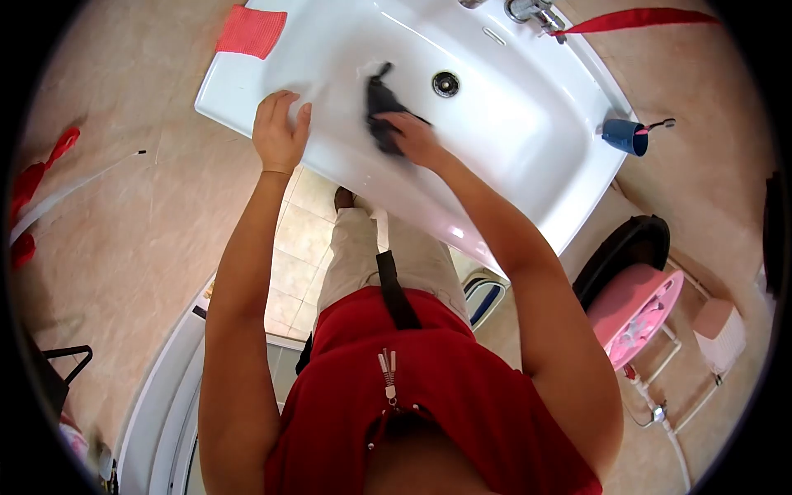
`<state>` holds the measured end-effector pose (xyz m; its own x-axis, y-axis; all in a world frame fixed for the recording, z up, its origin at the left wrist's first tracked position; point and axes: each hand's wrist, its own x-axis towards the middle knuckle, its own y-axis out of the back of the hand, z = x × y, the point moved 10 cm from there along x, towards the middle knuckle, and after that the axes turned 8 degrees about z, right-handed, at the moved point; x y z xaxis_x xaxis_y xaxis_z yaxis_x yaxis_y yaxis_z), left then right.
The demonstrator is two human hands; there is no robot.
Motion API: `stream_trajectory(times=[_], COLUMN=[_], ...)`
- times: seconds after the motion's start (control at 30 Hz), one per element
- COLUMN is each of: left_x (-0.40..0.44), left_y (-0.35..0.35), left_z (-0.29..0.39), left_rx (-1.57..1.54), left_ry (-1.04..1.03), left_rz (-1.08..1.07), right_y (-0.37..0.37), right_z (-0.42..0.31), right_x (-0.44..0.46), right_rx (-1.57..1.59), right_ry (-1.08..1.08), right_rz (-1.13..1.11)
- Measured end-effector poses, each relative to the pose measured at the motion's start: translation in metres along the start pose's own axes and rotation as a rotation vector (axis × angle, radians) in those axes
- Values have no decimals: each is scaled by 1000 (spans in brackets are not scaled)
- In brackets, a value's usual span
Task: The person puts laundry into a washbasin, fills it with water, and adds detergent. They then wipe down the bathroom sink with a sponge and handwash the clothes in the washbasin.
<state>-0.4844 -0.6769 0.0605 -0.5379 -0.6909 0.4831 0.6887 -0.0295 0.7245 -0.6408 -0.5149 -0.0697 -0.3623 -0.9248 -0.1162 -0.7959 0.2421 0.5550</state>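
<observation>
A white sink [528,107] fills the upper middle of the head view. My right hand [412,140] is inside its basin, fingers closed over a crumpled black cloth [384,101]. Motion blurs the cloth, and part of it is hidden under the hand. To the left, my left hand [282,132] rests at the front rim, thumb apart from the fingers, holding nothing. The round drain [445,83] shows to the right of the cloth.
A coral knitted cloth [252,32] lies on the sink's left corner. A blue cup [625,136] with a toothbrush [657,126] sits on the right rim, near the chrome faucet [532,11]. Pink [635,309] and black basins [623,252] stand lower right.
</observation>
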Motion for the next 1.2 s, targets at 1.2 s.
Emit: stream_trajectory(times=[1.2], left_x=[-3], left_y=[-8], left_z=[0], left_rx=[35], left_ry=[-91], left_rz=[17], right_y=[139], right_z=[103], right_x=[-162], right_rx=[-907], right_ry=[-524], right_rz=[192])
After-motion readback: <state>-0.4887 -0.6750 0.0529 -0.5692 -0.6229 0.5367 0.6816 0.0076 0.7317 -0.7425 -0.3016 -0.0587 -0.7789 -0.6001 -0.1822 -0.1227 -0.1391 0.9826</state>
